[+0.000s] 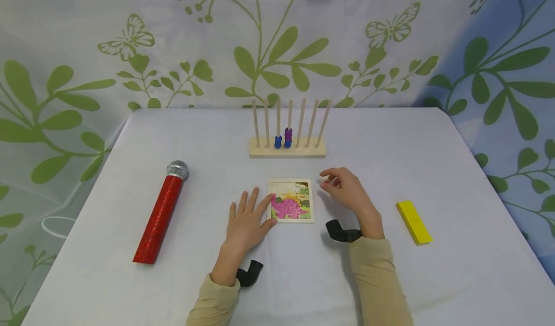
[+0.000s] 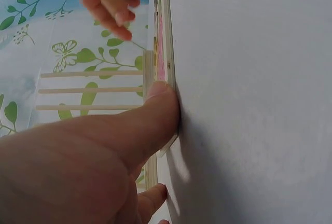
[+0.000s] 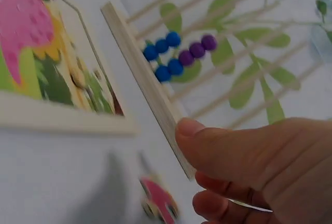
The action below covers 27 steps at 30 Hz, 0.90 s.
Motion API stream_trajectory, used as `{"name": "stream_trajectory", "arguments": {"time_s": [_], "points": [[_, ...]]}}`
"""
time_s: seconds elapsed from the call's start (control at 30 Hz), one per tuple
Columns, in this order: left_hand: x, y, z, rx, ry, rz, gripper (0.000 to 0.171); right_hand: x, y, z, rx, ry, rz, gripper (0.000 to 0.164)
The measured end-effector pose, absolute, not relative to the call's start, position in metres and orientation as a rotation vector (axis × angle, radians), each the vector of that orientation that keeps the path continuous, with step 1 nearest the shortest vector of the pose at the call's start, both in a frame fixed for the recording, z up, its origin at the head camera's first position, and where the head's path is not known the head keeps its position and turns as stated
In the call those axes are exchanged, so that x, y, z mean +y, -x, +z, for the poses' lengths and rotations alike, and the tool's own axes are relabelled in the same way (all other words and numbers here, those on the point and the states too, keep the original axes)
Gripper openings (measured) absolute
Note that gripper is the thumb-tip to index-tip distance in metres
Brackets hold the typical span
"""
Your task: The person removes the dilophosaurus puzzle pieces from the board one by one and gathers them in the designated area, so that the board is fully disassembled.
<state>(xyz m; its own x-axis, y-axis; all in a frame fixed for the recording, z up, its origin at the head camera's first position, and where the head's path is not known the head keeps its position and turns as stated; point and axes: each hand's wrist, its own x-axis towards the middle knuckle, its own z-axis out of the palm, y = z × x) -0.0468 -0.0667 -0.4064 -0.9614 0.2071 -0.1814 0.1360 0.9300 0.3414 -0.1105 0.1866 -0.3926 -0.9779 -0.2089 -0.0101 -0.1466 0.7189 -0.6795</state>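
Observation:
A small wooden jigsaw tray [image 1: 312, 201] lies flat on the white table, bearing a pink dinosaur picture [image 1: 289, 208]; bare wood shows along its upper left. My left hand [image 1: 244, 227] lies with fingers spread at the tray's left side, index fingertip on the left rim and thumb [image 2: 163, 99] at the near corner. Right of the tray hovers my right hand [image 1: 347, 191], its fingers loosely bent, thumb and fingertips apart with nothing between them. In the right wrist view a blurred pink jigsaw piece [image 3: 160, 200] shows beside those fingertips; the head view hides it.
Behind the tray stands a wooden peg rack [image 1: 287, 155] with blue and purple beads on two pegs. A red toy microphone [image 1: 158, 220] lies to the left, a yellow block [image 1: 414, 222] to the right. Patterned cloth hangs behind the table.

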Motion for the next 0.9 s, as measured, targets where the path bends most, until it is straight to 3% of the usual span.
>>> {"name": "stream_trajectory", "arguments": {"time_s": [0.33, 0.9], "points": [[-0.065, 0.046, -0.403, 2.865, -0.253, 0.481, 0.061, 0.149, 0.112, -0.399, 2.892, 0.47, -0.737, 0.031], [-0.068, 0.046, -0.405, 2.883, -0.268, 0.499, 0.06, 0.163, 0.115, -0.394, 2.72, 0.492, -0.991, 0.028]]}}
